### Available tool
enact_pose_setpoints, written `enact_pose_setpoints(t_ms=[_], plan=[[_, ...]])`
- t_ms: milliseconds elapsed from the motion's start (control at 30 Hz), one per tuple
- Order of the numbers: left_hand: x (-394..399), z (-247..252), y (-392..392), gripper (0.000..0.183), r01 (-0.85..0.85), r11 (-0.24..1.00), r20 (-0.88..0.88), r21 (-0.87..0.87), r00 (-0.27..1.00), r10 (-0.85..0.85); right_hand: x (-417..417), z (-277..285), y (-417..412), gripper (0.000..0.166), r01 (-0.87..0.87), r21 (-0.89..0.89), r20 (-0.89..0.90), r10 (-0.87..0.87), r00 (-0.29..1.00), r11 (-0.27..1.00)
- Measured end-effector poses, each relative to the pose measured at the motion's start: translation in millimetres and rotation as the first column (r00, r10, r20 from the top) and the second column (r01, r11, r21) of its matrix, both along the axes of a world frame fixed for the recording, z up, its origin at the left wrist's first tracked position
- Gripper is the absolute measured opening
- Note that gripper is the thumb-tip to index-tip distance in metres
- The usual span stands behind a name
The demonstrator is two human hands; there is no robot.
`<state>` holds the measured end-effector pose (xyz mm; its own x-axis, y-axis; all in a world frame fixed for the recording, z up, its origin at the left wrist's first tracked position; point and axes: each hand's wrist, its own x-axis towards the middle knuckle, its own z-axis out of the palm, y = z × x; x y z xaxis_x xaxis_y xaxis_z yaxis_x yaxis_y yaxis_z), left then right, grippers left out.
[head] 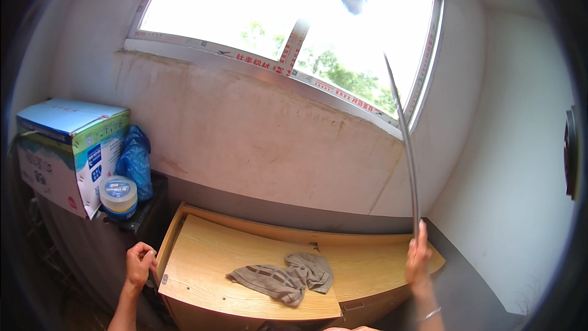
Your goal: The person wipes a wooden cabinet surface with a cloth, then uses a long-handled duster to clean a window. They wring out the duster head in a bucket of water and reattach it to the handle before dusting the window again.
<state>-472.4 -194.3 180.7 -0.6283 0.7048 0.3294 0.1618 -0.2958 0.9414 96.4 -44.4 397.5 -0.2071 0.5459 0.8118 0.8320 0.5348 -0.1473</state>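
Note:
In my right hand is a long, thin metal pole. It slants up past the right side of the window, and its far end is lost in the glare. A dark, bluish blurred shape shows against the bright glass; I cannot tell whether it joins the pole. My left hand has curled fingers at the left edge of a wooden cabinet top; whether it grips that edge is unclear. Between my hands, a crumpled grey-brown cloth with darker stripes lies on the wood.
To the left, a printed cardboard box, a blue plastic bag and a round lidded plastic tub stand on a dark surface. A stained wall rises behind the cabinet. A dark object sits on the right wall.

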Motion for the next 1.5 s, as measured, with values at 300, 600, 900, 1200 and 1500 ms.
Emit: enact_pose_setpoints(t_ms=[300, 600, 900, 1200, 1500], plan=[[27.7, 9.9, 5.1, 0.007, -0.246, 0.962, -0.395, -0.116, 0.900, 0.183, -3.3, -74.5, -23.3, 0.056, 0.112, -0.109, -0.079, -0.121, 0.990, 0.988], [33.6, 3.1, -2.4, 0.005, -0.340, 0.939, -0.454, -0.047, 0.845, 0.283, -77.0, 90.7, 17.1, 0.045, 0.233, -0.045, -0.128, -0.237, 0.963, 0.971], [46.8, -1.1, 6.2, 0.007, -0.428, 0.899, -0.579, 0.090, 0.712, 0.397, -68.6, 283.8, 133.9, 0.038, 0.120, 0.359, -0.087, -0.094, 0.992, 0.926], [56.4, -10.7, 14.1, 0.010, -0.473, 0.864, -0.549, 0.172, 0.682, 0.483, -11.5, 166.6, 162.6, 0.046, 0.077, 0.234, -0.139, -0.045, 0.989, 0.969], [57.8, -10.1, 16.9, 0.010, -0.507, 0.846, -0.569, 0.166, 0.651, 0.502, -1.6, -65.1, 41.9, 0.050, 0.078, 0.096, -0.117, -0.067, 0.991, 0.992]])
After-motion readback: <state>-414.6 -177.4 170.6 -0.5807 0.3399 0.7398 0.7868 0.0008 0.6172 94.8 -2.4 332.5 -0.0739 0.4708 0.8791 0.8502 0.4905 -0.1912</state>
